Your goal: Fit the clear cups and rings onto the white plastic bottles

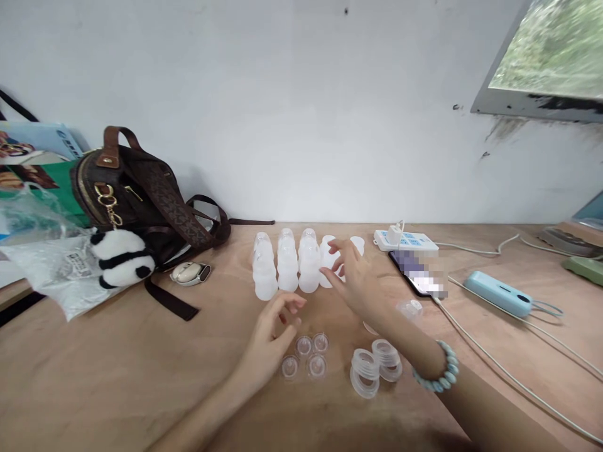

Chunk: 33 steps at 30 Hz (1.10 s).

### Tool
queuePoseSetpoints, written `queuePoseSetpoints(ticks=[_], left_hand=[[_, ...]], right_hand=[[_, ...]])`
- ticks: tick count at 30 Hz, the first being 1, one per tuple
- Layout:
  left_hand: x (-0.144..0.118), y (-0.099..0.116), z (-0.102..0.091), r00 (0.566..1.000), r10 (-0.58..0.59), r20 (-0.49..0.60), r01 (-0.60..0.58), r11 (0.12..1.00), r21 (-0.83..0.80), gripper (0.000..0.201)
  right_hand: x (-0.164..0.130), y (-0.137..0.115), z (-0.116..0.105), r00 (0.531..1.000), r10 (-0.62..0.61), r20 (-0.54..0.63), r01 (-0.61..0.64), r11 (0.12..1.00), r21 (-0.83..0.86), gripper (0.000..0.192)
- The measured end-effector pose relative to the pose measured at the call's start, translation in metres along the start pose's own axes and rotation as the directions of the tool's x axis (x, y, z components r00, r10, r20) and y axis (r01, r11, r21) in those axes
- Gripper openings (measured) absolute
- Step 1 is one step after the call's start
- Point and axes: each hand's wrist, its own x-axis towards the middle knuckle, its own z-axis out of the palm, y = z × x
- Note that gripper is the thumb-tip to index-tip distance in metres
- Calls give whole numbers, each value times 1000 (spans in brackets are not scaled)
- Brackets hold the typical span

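Rows of translucent white bottles (287,276) stand near the wall, the three left rows topped with clear dome caps (308,237). My right hand (351,273) is over the uncapped bottles (326,258) at the right end, thumb and forefinger apart; its far fingers are partly hidden. My left hand (277,326) hovers in front of the bottles, fingers curved and thumb apart, with nothing visible in it. Below it lie several clear bottle teats (317,365). Stacked clear screw rings (365,384) lie to the right, near my right forearm. A clear cap (411,308) sits partly behind that forearm.
At left are a brown backpack (155,194) with a panda plush (123,257), a plastic bag (56,270) and a watch-like device (191,274). At right are a power strip (417,241), a phone (414,271), a blue power bank (498,293) and trailing white cables (499,370).
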Motion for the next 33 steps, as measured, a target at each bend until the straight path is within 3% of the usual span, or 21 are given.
queuePoseSetpoints(ticks=[3, 7, 10, 12, 17, 22, 25, 27, 28, 31, 33], left_hand=[[7, -3, -6, 972, -63, 228, 42, 994, 98, 37], [9, -12, -10, 899, -146, 412, 90, 984, 151, 37], [11, -18, -11, 883, -178, 435, 116, 980, 164, 23], [12, -19, -12, 891, -173, 420, 111, 979, 169, 15], [15, -14, -16, 899, -148, 412, 78, 980, 181, 12], [18, -8, -20, 916, -153, 371, 112, 985, 129, 16], [19, -8, -19, 922, -150, 357, 148, 988, 34, 17], [19, -10, -17, 932, -149, 329, 164, 986, -17, 18], [19, -11, -17, 938, -155, 309, 175, 984, -36, 19], [19, -13, -14, 949, -185, 256, 219, 970, -109, 24], [19, -11, -12, 951, -197, 240, 240, 956, -166, 29]], right_hand=[[-15, -1, -33, 970, -42, 238, 59, 996, -67, 1], [-38, -4, -60, 777, -105, 621, 194, 978, -77, 19], [-51, -5, -62, 651, -86, 754, 212, 974, -73, 23], [-53, -5, -61, 636, -75, 768, 191, 979, -63, 20], [-48, -3, -64, 681, -88, 727, 121, 993, 7, 14], [-49, -5, -57, 633, -34, 773, 100, 994, -38, 19], [-54, -3, -47, 601, -63, 797, 106, 994, -2, 19], [-56, -1, -42, 628, -96, 772, 119, 993, 27, 17], [-56, 1, -41, 667, -101, 738, 109, 993, 38, 15], [-57, 3, -38, 840, -92, 534, 27, 991, 129, 9], [-58, 1, -37, 929, -102, 357, 15, 971, 240, 6]])
